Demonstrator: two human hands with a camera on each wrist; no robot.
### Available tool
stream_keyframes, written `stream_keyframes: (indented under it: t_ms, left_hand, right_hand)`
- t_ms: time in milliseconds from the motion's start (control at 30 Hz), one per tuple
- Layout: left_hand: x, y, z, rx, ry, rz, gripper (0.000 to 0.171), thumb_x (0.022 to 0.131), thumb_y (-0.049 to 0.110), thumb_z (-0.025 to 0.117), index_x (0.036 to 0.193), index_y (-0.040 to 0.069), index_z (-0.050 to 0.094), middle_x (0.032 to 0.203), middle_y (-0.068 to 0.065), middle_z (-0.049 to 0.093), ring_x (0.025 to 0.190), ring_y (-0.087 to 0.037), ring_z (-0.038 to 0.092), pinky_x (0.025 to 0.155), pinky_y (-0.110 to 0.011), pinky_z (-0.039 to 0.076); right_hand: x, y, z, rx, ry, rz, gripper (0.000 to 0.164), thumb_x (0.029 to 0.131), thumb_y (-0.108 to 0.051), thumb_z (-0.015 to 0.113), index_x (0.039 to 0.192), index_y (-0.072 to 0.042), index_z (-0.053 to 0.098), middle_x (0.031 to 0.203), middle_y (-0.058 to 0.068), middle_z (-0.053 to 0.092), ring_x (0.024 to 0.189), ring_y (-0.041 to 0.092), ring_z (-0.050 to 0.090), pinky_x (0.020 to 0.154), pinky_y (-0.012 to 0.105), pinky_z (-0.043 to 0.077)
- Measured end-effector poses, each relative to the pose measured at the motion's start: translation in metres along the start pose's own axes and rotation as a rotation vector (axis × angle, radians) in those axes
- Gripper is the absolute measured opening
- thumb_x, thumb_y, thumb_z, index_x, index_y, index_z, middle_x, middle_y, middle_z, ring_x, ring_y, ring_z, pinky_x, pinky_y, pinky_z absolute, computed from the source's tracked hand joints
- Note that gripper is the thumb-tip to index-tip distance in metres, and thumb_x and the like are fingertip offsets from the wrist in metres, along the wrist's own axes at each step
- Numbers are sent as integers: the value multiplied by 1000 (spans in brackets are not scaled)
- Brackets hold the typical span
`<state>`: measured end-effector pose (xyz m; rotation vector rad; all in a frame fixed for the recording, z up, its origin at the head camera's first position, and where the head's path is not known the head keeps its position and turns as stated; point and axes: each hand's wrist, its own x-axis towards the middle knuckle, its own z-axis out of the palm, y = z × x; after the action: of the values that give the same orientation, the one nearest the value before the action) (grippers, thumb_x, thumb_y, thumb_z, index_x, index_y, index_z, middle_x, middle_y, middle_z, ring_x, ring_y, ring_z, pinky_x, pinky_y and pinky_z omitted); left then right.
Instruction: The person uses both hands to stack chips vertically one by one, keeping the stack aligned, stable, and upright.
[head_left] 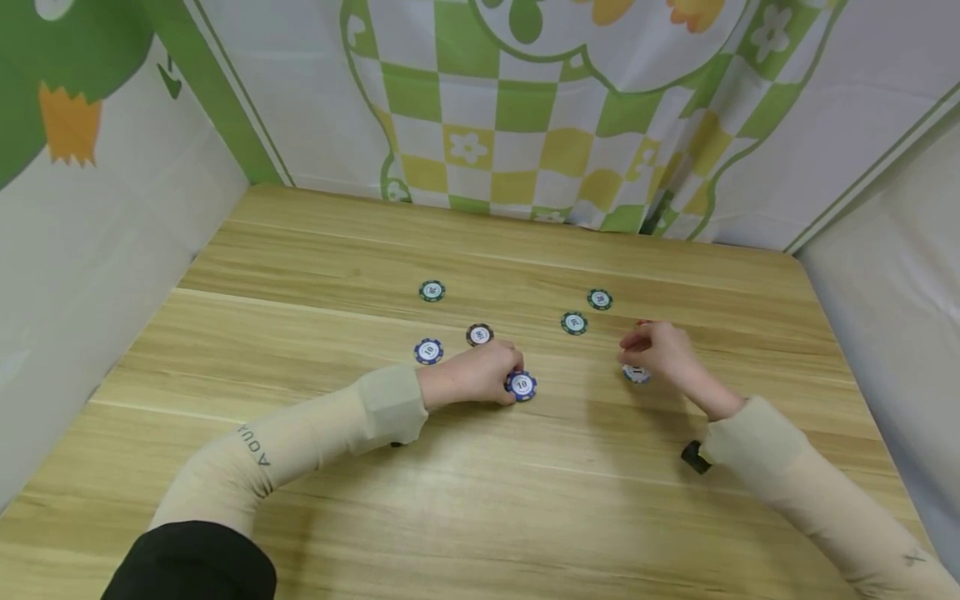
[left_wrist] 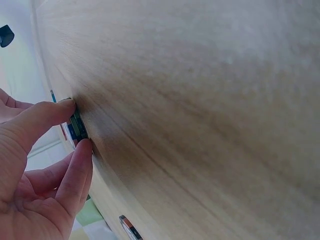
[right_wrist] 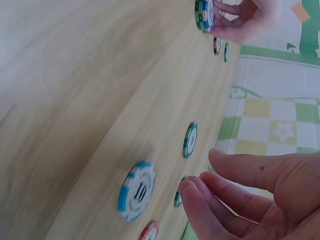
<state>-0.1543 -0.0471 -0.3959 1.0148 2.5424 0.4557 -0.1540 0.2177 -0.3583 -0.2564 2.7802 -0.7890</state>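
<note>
My left hand [head_left: 480, 372] pinches a small stack of poker chips [head_left: 521, 385] between thumb and fingertips. A blue chip marked 10 lies on top, and green edges show lower in the stack [left_wrist: 76, 125] in the left wrist view. My right hand [head_left: 666, 357] hovers over a blue-and-white poker chip [head_left: 637, 375] lying on the table. Between its thumb and fingers there is a gap with nothing held, as the right wrist view shows. Just beyond that hand a red chip [head_left: 643, 322] is mostly hidden; its rim also shows low in the right wrist view [right_wrist: 149, 231].
Two green chips [head_left: 574, 322] lie near each other right of centre. Further left are another green chip [head_left: 432, 291], a black chip [head_left: 480, 335] and a blue chip [head_left: 429, 351]. The wooden table [head_left: 480, 517] ends at a patterned curtain [head_left: 517, 108] behind.
</note>
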Motion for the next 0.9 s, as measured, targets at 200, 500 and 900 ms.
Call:
stream_keyframes:
  t_ms: [200,500,900]
  left_hand:
    - [0,0,0,-5,-1,-2,31,72,15,73,98,2,62,90,-4,57,78,-11,52,68,-21,45]
    - [-1,0,0,3,7,7,32,72,15,73,98,2,62,91,-4,57,79,-12,53,69,-22,46]
    - [-1,0,0,-5,1,-1,33,72,16,74,99,2,62,92,-4,57,79,-11,53,69,-21,46]
  right_hand:
    - [0,9,-2,-21,-4,26,25,78,-10,67,95,9,65,89,18,67,83,31,62,73,40,47]
    - [1,19,-3,-20,-31,107,30,76,-12,69,97,8,64,89,18,66,83,29,60,73,38,46]
    - [4,27,0,-30,-58,176,33,74,-16,73,96,7,63,94,20,64,86,31,57,76,40,45]
